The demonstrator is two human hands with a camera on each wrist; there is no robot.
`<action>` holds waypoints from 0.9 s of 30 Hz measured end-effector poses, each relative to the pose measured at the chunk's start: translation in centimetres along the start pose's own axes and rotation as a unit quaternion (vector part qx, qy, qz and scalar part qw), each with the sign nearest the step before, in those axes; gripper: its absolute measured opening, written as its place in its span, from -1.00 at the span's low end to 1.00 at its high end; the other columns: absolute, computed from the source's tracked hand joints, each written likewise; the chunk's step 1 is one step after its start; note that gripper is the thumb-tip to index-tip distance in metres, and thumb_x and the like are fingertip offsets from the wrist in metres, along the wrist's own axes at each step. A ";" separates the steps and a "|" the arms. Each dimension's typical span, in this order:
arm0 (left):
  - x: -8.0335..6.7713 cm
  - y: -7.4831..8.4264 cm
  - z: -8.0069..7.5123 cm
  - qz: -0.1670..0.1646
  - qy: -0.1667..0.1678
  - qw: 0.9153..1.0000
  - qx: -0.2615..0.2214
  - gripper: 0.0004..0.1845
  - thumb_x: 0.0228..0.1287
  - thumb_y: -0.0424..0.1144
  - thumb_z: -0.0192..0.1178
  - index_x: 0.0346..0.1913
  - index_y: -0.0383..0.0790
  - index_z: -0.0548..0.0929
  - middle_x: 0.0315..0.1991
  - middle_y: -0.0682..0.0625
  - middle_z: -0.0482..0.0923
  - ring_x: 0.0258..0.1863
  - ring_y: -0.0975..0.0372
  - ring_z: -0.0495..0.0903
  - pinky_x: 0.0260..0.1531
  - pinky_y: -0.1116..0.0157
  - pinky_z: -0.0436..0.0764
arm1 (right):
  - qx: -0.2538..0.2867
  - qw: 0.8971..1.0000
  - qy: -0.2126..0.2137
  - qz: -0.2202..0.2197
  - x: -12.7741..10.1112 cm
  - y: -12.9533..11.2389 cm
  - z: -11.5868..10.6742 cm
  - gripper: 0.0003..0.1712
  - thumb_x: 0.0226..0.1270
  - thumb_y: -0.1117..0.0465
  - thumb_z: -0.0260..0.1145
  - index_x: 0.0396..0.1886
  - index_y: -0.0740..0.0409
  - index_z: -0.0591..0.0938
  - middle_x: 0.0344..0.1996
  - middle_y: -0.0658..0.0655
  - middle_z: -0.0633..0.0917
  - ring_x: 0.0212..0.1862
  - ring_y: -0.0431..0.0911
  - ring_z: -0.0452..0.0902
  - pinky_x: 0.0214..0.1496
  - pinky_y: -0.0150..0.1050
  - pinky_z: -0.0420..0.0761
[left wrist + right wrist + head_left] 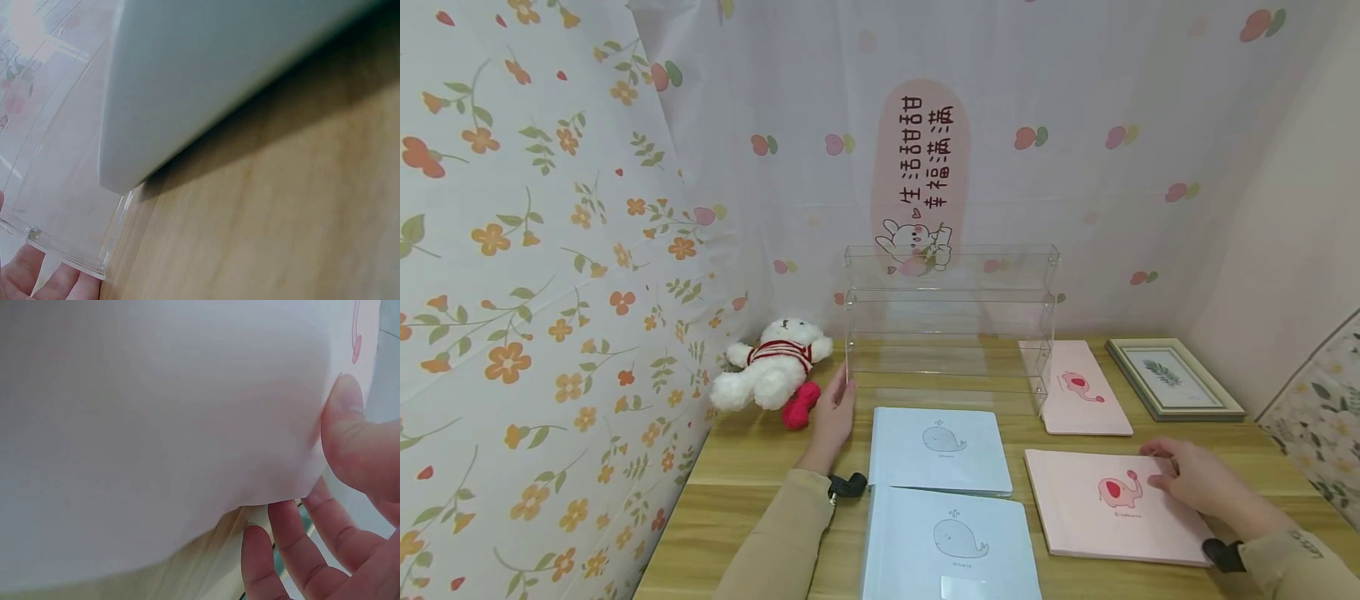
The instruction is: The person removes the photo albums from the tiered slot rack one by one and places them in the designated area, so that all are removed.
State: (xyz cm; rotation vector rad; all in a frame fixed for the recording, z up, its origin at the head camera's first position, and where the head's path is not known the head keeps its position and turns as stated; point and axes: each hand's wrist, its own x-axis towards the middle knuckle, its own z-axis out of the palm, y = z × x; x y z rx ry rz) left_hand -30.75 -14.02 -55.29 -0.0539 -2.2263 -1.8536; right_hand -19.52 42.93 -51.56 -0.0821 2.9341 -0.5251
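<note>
My left hand (841, 392) stands upright with straight fingers against the left end of a clear acrylic tiered shelf (947, 325) at the back of the wooden table (752, 467). In the left wrist view its fingertips (37, 281) lie by the shelf's lower corner (87, 265), next to a pale blue book (206, 81). My right hand (1165, 467) holds the far right corner of a pink elephant book (1105, 508) lying flat. In the right wrist view the thumb (350, 431) is on the pink book's cover (156, 425) and the fingers (294, 544) curl under its edge.
Two pale blue whale books (940, 450) (951, 546) lie in the middle. A second pink book (1086, 392) lies by the shelf's right end, beside a framed leaf picture (1172, 379). A white teddy bear (771, 371) sits at the back left. Floral curtains close in left and back.
</note>
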 end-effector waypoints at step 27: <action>-0.7 4.3 -1.3 0.101 0.057 0.988 0.097 -0.31 0.62 -0.30 0.26 0.71 -0.20 0.34 0.68 -0.18 0.39 0.69 -0.07 0.37 0.69 -0.11 0.40 | -0.026 0.998 0.039 -0.051 1.2 -4.5 -3.1 -0.33 0.38 0.07 0.60 0.31 0.39 0.63 0.13 0.55 0.72 0.14 0.49 0.67 0.09 0.46 0.72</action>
